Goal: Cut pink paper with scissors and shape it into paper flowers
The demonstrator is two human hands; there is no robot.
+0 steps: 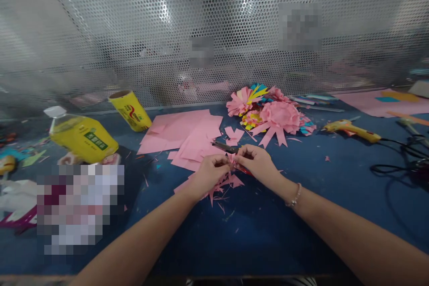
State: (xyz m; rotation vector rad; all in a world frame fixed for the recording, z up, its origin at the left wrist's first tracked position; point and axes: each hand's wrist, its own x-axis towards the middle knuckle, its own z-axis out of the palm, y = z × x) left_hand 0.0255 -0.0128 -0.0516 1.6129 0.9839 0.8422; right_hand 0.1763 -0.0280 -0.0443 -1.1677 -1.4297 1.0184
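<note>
Over the middle of the blue table, my left hand (213, 172) pinches a small piece of pink paper (231, 157) between thumb and fingers. From the other side, my right hand (256, 165) pinches the same piece, its fingertips close to the left ones. Dark-bladed scissors (225, 146) lie just beyond my fingers, pointing left. A bit of red shows under my right hand, perhaps their handle; most of it is hidden. Cut pink scraps (231, 180) lie beneath both hands. Behind my left hand are overlapping pink paper sheets (187, 134).
Pink, yellow and blue paper flowers (279, 116) are heaped behind my right hand. A yellow glue gun (353, 130) with a black cord lies right. Left are a yellow tube (131, 111) and a bottle of yellow liquid (83, 138). A perforated metal panel (221, 22) bounds the back.
</note>
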